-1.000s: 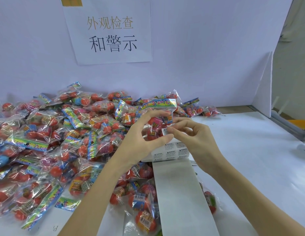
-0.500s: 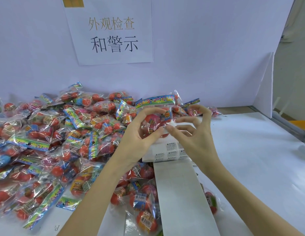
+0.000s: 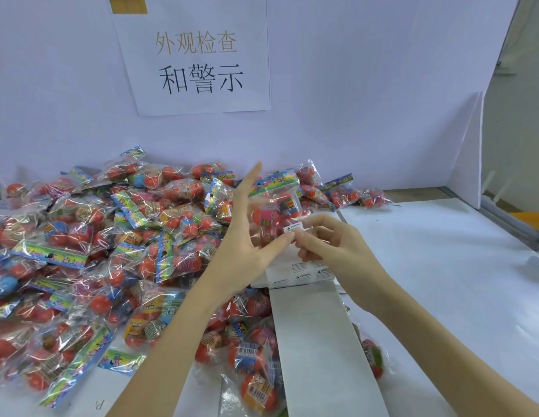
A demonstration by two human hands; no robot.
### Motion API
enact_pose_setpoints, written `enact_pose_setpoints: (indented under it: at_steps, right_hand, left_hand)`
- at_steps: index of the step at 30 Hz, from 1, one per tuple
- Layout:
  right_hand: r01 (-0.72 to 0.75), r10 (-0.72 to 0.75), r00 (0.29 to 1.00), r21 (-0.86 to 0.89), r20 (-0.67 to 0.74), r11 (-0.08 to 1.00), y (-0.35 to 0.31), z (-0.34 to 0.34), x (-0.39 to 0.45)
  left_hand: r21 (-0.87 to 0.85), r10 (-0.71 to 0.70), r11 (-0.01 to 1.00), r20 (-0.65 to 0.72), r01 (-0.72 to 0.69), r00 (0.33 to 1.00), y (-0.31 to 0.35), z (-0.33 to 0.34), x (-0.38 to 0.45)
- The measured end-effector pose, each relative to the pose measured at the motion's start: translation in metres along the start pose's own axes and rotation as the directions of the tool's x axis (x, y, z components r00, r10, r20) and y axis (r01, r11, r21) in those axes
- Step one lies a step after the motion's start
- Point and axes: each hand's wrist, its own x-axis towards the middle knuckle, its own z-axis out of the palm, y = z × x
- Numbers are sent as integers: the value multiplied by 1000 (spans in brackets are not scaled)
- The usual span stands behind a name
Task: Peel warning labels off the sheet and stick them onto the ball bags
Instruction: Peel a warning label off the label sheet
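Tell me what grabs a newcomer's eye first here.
The heap of ball bags filling the table's left side. At centre, the left hand holds up one ball bag while the right hand touches a white warning label on it. On the wall above hangs a paper sign.

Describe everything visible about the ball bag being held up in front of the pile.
The held ball bag is a clear, crinkly plastic pouch with a colourful printed header card across its top, hanging roughly upright. Inside are red, orange and pink balls with printed wrappers. A small white warning label sits on its lower right front. The left hand supports it with the fingers behind and the thumb at the lower front; the right hand has its fingertips at the label.
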Motion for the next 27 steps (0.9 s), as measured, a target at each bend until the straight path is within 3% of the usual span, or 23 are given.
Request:
enact_pose_setpoints:
  at_steps: [3, 6, 11, 15, 20, 24, 27]
  right_hand:
    - [-15, 16, 1000, -13, 14, 1000, -2, -9, 4]
    - [6, -6, 1000, 4, 20, 1000, -2, -12, 5]
    - [-9, 17, 997, 100, -78, 995, -2, -13, 5]
    - [-8, 25, 996, 186, -89, 983, -6, -14, 4]
    - [-65, 79, 997, 387, -20, 920, -7, -9, 3]
    - [-48, 34, 997, 235, 63, 971, -4, -5, 3]
    - [1, -4, 998, 51, 57, 999, 0, -1, 1]
  left_hand:
    - [-98, -24, 995, -155, 9, 988, 5, 1, 2]
    - [-1, -78, 997, -267, 80, 961, 3, -9, 5]
    - [-202, -272, 947, -102, 248, 957, -2, -15, 6]
    - [-1, -208, 978, -75, 209, 975, -3, -13, 6]
    - [19, -200, 979, -134, 205, 970, -5, -5, 5]
    - [48, -144, 986, -266, 162, 953, -5, -7, 5]
    - [111, -100, 985, -248, 131, 964, -3, -9, 5]
